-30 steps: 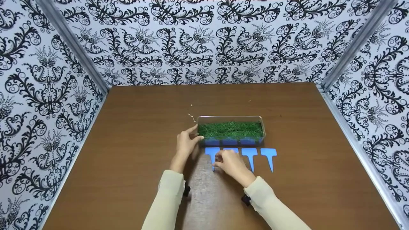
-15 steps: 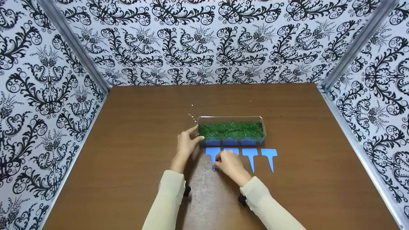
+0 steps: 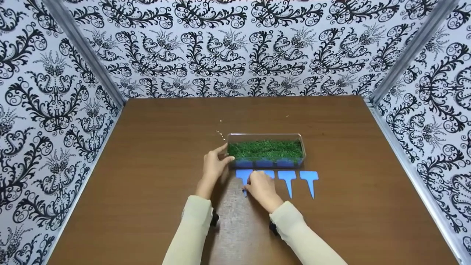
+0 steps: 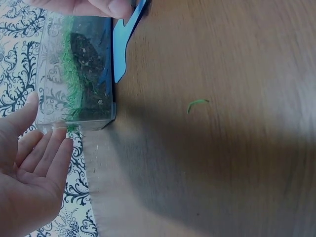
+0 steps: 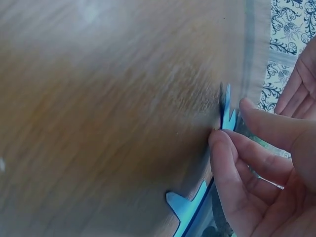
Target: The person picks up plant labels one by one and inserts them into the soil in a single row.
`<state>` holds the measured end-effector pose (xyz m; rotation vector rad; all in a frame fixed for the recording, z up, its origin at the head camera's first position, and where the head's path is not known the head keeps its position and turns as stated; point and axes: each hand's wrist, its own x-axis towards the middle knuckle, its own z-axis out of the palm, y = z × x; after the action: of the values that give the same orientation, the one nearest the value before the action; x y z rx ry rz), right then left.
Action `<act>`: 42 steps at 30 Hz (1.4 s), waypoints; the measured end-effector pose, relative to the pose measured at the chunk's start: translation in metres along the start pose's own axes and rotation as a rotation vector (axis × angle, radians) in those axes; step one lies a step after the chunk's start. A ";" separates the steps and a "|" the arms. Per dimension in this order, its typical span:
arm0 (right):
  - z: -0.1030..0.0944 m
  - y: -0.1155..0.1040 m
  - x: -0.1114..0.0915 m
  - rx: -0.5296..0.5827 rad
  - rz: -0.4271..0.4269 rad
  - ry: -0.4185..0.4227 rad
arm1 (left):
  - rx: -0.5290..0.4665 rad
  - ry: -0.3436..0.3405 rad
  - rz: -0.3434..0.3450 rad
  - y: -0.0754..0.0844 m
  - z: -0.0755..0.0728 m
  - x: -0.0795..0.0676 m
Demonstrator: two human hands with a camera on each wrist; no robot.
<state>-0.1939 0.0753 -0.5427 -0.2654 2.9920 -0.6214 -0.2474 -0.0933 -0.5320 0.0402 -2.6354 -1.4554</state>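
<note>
in the head view, the right hand (image 3: 262, 186) hides the stem of the second blue tag (image 3: 271, 174) and part of the first blue tag (image 3: 242, 173); whether it grips the first cannot be told. the left sleeve (image 3: 189, 232) and right sleeve (image 3: 308, 237) run off the bottom. the pale specks (image 3: 224, 139) are too small to name. the right wrist view cuts off the left hand (image 5: 299, 94).
</note>
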 end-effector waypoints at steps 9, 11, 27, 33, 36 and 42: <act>0.005 -0.010 -0.002 -0.147 -0.026 0.075 | -0.025 0.006 0.012 0.000 0.000 0.000; 0.006 -0.011 -0.002 -0.175 -0.028 0.090 | -0.025 0.002 0.012 0.000 0.001 0.000; -0.002 -0.014 0.006 -0.109 0.040 -0.017 | -0.020 -0.009 -0.007 0.002 0.001 -0.002; -0.004 -0.012 0.006 -0.077 0.064 -0.072 | -0.020 -0.010 -0.007 0.001 0.001 -0.001; -0.005 -0.010 0.006 -0.067 0.062 -0.080 | -0.014 -0.002 0.001 0.001 0.001 0.000; -0.006 -0.006 0.008 0.016 0.056 -0.131 | -0.024 0.002 0.011 0.001 0.000 0.000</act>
<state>-0.2013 0.0705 -0.5347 -0.2123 2.8574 -0.5979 -0.2473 -0.0924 -0.5316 0.0246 -2.6111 -1.4828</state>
